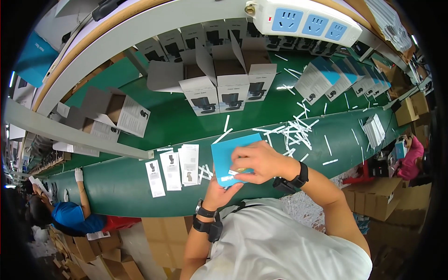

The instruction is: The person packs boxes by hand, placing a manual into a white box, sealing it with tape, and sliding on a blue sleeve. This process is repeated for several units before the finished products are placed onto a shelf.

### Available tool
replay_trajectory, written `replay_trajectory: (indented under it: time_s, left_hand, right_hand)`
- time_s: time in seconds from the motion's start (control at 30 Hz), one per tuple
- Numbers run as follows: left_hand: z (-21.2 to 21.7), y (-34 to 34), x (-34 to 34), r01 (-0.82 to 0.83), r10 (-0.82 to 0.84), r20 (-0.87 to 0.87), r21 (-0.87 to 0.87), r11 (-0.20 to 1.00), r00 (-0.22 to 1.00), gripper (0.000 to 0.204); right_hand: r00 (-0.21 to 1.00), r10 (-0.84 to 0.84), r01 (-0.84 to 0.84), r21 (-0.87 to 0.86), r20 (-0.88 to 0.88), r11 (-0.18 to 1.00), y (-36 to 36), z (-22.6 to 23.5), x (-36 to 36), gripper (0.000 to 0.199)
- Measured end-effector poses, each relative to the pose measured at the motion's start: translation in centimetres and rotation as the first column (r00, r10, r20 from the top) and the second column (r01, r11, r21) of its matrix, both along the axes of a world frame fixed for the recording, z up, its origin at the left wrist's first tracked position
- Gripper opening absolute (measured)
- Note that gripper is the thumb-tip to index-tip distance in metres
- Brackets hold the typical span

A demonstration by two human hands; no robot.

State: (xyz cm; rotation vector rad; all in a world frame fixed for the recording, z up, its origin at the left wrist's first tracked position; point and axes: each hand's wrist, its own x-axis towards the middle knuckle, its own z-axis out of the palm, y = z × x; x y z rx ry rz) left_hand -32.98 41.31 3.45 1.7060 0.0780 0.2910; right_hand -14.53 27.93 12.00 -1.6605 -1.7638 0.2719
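Observation:
A blue box [224, 151] is tilted over the near edge of the green bench, in front of my white shirt. My left hand [217, 194] grips its lower left edge from below, thumb on the near side. Across the box's face lies my right hand [256, 161], its fingers curled together near the lower edge. A small white and yellowish piece [233, 172] shows at those fingertips, too small to name. Just left of the box lie printed white leaflets [189, 163] in several stacks. White paper strips [296, 135] are scattered to the right.
Open white cartons [217, 95] stand behind the box, another open carton [133, 116] at left. Blue-topped boxes [322, 79] line the back right. A power strip [305, 21] hangs overhead on the shelf frame. One co-worker [74, 214] sits at left, another [410, 158] at far right.

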Motion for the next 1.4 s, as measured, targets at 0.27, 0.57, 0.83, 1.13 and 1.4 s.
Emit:
replay_trajectory:
  time_s: [0.27, 0.57, 0.83, 1.13, 1.4]
  left_hand:
    - [-0.4, 0.6, -0.4, -0.079, 0.076, 0.045, 0.061, 0.995, 0.996, 0.035]
    - [0.1, 2.0, 0.6, -0.313, 0.256, 0.225, 0.279, 0.908, 0.940, 0.070]
    - [-1.1, 4.5, -0.4, -0.242, 0.185, 0.194, 0.327, 0.914, 0.963, 0.052]
    - [-1.1, 8.0, -1.3, -0.053, -0.015, 0.131, 0.503, 0.863, 0.991, 0.057]
    - [2.2, 7.5, -1.4, -0.049, -0.093, 0.104, 0.884, 0.466, 0.990, 0.070]
  right_hand:
    - [0.939, 0.125, -0.098, 0.099, -0.319, 0.990, 0.8, -0.5, -0.5, 0.017]
    - [0.494, -0.822, 0.859, -0.307, 0.283, 0.410, -12.4, -5.1, 7.2, 0.104]
    - [0.819, -0.565, 0.572, 0.090, -0.099, 0.815, -5.3, -6.4, -5.7, 0.043]
    - [0.811, -0.567, 0.585, 0.180, -0.144, 0.791, -5.2, -8.7, -7.4, 0.041]
    - [0.808, -0.589, 0.559, 0.282, 0.027, 0.780, -4.5, -10.4, -8.8, 0.043]
